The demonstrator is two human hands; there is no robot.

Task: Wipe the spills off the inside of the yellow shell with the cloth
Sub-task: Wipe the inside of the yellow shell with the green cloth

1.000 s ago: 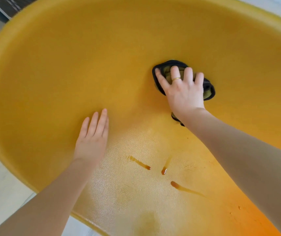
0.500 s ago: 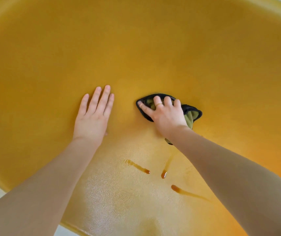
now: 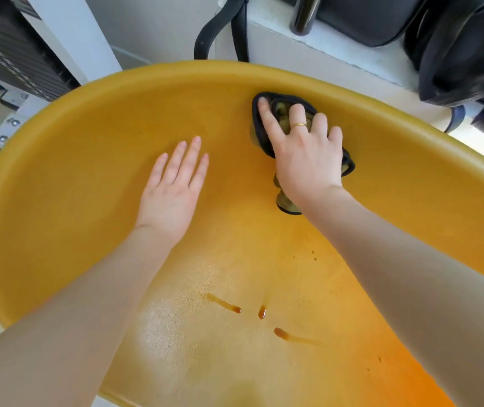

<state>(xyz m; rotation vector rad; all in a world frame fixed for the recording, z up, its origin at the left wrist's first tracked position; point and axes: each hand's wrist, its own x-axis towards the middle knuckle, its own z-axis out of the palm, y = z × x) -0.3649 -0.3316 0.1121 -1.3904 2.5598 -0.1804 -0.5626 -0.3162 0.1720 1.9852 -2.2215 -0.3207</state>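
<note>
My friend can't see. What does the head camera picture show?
A right hand presses a dark cloth against the inside of a yellow shell near its rim. The left hand rests flat beside it, and three brown spills remain lower down.

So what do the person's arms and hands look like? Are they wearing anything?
Both arms are bare, with no sleeves showing anywhere in view. The left hand wears nothing: no ring, watch or glove. The right hand has one thin gold ring on one of its fingers, and no glove either.

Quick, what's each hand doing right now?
Left hand: open, flat on the yellow shell, holding nothing.
Right hand: open, fingers spread, pressing the cloth against the shell.
</note>
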